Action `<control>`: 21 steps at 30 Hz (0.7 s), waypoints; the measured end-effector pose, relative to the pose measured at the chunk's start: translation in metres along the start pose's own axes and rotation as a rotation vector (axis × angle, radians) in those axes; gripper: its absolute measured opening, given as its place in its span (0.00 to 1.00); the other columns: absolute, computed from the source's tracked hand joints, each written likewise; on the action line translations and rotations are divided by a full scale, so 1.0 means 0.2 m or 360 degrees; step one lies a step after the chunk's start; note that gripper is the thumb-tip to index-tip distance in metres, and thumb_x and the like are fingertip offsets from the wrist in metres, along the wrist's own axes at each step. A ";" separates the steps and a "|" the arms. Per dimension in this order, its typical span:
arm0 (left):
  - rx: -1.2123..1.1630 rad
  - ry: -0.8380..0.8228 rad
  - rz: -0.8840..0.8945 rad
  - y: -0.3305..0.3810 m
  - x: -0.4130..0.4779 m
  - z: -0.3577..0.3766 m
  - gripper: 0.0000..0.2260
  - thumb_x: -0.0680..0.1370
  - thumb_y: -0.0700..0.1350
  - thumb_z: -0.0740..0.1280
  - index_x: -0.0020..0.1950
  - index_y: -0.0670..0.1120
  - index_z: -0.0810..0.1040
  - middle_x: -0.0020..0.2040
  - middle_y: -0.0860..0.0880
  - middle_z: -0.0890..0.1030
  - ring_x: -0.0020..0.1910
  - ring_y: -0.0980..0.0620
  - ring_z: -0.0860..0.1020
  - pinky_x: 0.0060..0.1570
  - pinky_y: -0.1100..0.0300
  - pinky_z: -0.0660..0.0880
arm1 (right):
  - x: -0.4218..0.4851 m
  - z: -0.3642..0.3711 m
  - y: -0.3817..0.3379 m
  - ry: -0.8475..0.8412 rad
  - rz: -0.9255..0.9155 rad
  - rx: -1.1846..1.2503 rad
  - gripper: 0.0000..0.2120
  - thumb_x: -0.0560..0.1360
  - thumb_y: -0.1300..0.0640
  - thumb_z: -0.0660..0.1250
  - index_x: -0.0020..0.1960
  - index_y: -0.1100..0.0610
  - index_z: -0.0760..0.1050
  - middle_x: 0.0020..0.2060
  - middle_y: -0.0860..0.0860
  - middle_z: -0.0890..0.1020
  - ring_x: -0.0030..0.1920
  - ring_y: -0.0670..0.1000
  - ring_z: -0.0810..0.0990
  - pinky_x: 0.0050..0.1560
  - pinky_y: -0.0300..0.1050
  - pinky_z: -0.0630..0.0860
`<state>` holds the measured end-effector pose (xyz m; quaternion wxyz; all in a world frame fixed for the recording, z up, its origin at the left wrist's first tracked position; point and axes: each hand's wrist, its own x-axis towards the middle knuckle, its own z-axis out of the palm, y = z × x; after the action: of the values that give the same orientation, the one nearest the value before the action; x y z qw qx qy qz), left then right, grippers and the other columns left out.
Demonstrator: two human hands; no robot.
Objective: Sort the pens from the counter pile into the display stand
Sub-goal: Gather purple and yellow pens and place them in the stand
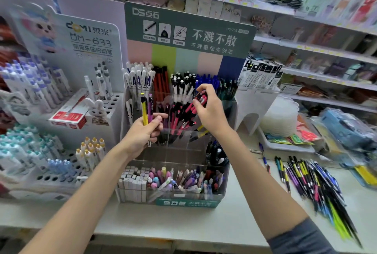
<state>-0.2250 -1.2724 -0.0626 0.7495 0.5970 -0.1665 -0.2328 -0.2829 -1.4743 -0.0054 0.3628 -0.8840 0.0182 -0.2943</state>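
A clear tiered display stand (228, 182) with a green header sits at the middle of the counter. My left hand (142, 133) grips a yellow pen (144, 110) and a purple pen (150, 108), both upright in front of the stand's middle tier. My right hand (210, 108) pinches the top of a pink and black pen (201, 97) over the middle compartment, where several pink pens (181, 117) stand. A pile of mixed pens (318, 184) lies on the counter to the right.
A white stand (61, 94) with blue and white pens is on the left, with a red box (69, 118) resting on it. A white tray (285, 143) holding clear lids and packets sits right of the stand. Stocked shelves run behind.
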 end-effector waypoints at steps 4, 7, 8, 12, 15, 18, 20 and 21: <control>0.0034 -0.0058 0.0005 0.01 -0.01 -0.03 0.16 0.80 0.52 0.61 0.61 0.44 0.78 0.33 0.52 0.73 0.26 0.58 0.63 0.25 0.68 0.61 | -0.06 0.12 0.02 -0.0259 -0.0106 -0.0236 0.13 0.79 0.62 0.67 0.62 0.60 0.71 0.47 0.48 0.76 0.48 0.51 0.75 0.51 0.42 0.72; -0.0005 -0.0109 0.0010 0.01 -0.03 -0.03 0.22 0.78 0.58 0.58 0.61 0.44 0.76 0.33 0.52 0.72 0.26 0.59 0.62 0.26 0.67 0.59 | -0.13 0.22 0.06 -0.0221 -0.0248 -0.0678 0.15 0.81 0.56 0.63 0.65 0.62 0.72 0.56 0.56 0.79 0.58 0.57 0.73 0.60 0.51 0.70; -0.0042 -0.0107 -0.0003 0.01 -0.04 -0.03 0.22 0.79 0.59 0.57 0.60 0.42 0.75 0.33 0.52 0.72 0.26 0.58 0.62 0.26 0.67 0.58 | -0.14 0.25 0.07 -0.0219 -0.0248 -0.0782 0.17 0.81 0.54 0.61 0.67 0.62 0.72 0.58 0.57 0.78 0.60 0.58 0.72 0.61 0.53 0.68; -0.0394 -0.0117 -0.0143 0.03 -0.06 -0.03 0.14 0.85 0.51 0.51 0.49 0.44 0.70 0.35 0.48 0.71 0.26 0.57 0.62 0.25 0.66 0.57 | -0.16 0.25 0.07 -0.0102 -0.0229 -0.0734 0.21 0.81 0.52 0.59 0.71 0.60 0.70 0.65 0.56 0.74 0.67 0.57 0.68 0.65 0.52 0.63; -0.0434 -0.0168 -0.0149 0.05 -0.06 -0.03 0.11 0.84 0.44 0.52 0.47 0.44 0.71 0.37 0.47 0.72 0.26 0.56 0.64 0.26 0.66 0.59 | -0.13 0.18 -0.01 0.0090 -0.0218 -0.0381 0.19 0.79 0.56 0.61 0.69 0.59 0.73 0.60 0.53 0.79 0.62 0.52 0.74 0.64 0.52 0.69; -0.0245 -0.0254 -0.0094 0.06 -0.06 0.00 0.10 0.84 0.42 0.56 0.50 0.43 0.75 0.38 0.47 0.76 0.30 0.56 0.67 0.28 0.65 0.63 | -0.09 0.16 -0.16 -0.0254 0.0012 0.0127 0.23 0.79 0.54 0.66 0.74 0.52 0.67 0.55 0.48 0.80 0.57 0.46 0.76 0.61 0.41 0.72; -0.0128 -0.0333 -0.0074 0.07 -0.07 0.01 0.09 0.84 0.44 0.58 0.51 0.43 0.76 0.40 0.47 0.78 0.33 0.54 0.70 0.32 0.63 0.66 | -0.08 0.19 -0.22 -0.0392 0.0049 0.0240 0.24 0.78 0.55 0.68 0.72 0.49 0.68 0.55 0.48 0.80 0.56 0.44 0.77 0.57 0.36 0.73; -0.0068 -0.0333 -0.0066 0.07 -0.08 0.02 0.09 0.84 0.45 0.58 0.53 0.43 0.77 0.42 0.46 0.80 0.35 0.53 0.73 0.34 0.62 0.70 | -0.08 0.20 -0.24 -0.0357 0.0017 0.0277 0.22 0.78 0.58 0.68 0.70 0.51 0.71 0.55 0.50 0.81 0.54 0.44 0.79 0.56 0.38 0.75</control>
<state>-0.2380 -1.2636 -0.0473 0.7356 0.5566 -0.2264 -0.3127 -0.2829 -1.4097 -0.0039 0.4395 -0.8764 -0.0433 -0.1921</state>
